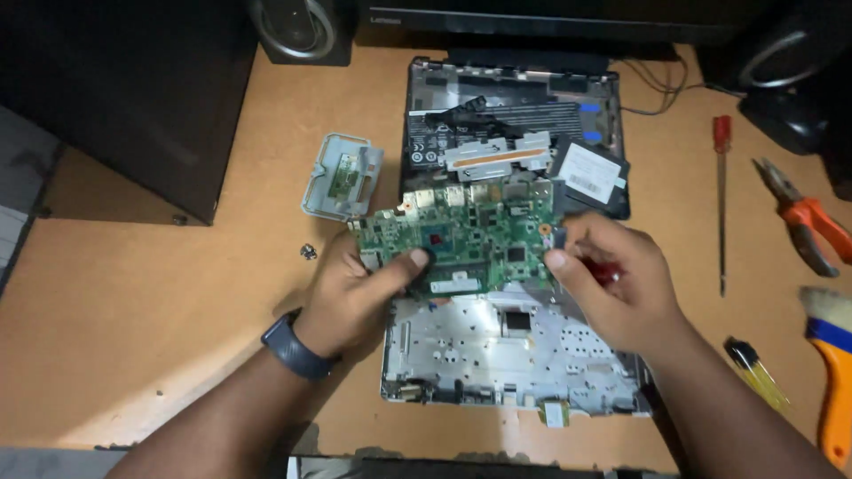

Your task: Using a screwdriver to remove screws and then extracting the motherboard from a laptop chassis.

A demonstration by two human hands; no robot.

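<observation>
gripping the green circuit board [461, 235] at both ends, left hand [368, 288] and right hand [612, 279].

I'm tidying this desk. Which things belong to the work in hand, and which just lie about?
In hand: green circuit board, held by left hand and right hand; open laptop case.

Lying about: red screwdriver, pliers, brush, grey cover, small screws, speakers.

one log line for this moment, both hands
left hand: holds green circuit board | right hand: pinches board's right edge | under: open laptop chassis | right of chassis: red screwdriver
</observation>
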